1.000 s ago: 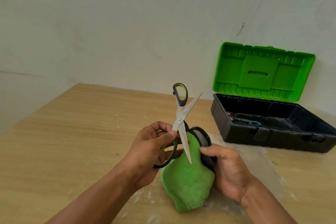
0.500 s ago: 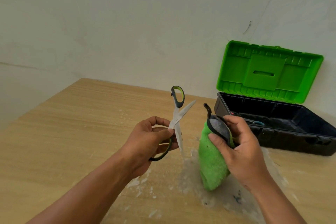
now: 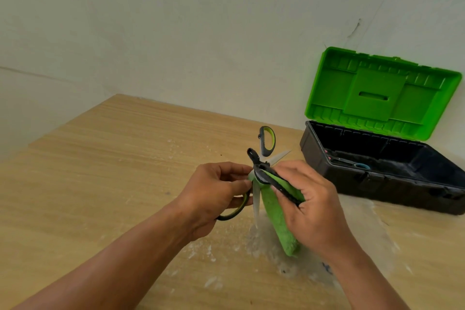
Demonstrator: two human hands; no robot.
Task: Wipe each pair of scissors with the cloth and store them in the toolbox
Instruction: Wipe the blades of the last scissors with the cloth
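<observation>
My left hand grips a pair of grey-and-green scissors by the lower handle loop, blades spread apart, one blade pointing down and one up to the right. My right hand holds a green cloth with a black-edged grey lining, pressed against the scissors at the pivot. The cloth hangs down beside the lower blade. The toolbox, black with a raised green lid, stands open at the right. Another pair of scissors with a blue handle loop lies inside it.
The wooden table carries white dusty smears under and around my hands. A pale wall rises right behind the table and the toolbox. The table's left edge runs diagonally at the far left.
My right hand has brought the cloth leftward from beside the scissors up against their pivot. My left hand keeps the scissors held open.
</observation>
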